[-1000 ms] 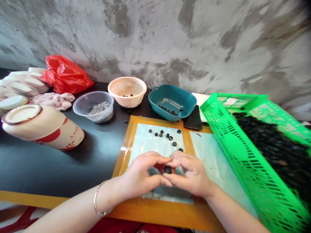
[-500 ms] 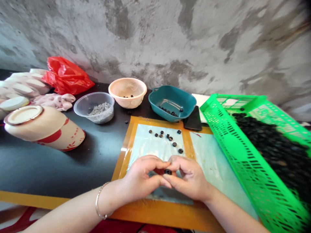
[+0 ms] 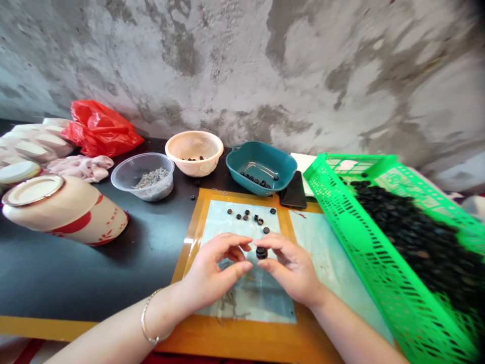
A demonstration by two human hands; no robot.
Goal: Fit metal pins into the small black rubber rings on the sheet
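Note:
My right hand point(image 3: 293, 263) pinches a small black round piece point(image 3: 261, 252) between thumb and fingertips; the piece looks ribbed or stacked, its exact kind unclear. Just to its left is my left hand point(image 3: 220, 265), with thumb and fingers apart and nothing between them. A bracelet circles the left wrist. Both hands hover over a pale blue sheet point(image 3: 257, 303) edged with brown tape. Beyond them, several small black round pieces point(image 3: 246, 217) lie scattered on that sheet.
To the right stands a green perforated crate point(image 3: 359, 253) heaped with black pieces. Along the back are a teal basin point(image 3: 261, 156), a dark phone-like slab point(image 3: 293, 192), a pink bowl point(image 3: 194, 146) and a clear bowl point(image 3: 142, 177) of grey bits. At left are a tumbler point(image 3: 71, 210) and red bag point(image 3: 102, 129).
My hands have come apart. The left has let go of the black piece and its fingers have spread, while the right keeps hold of it. The view has shifted slightly.

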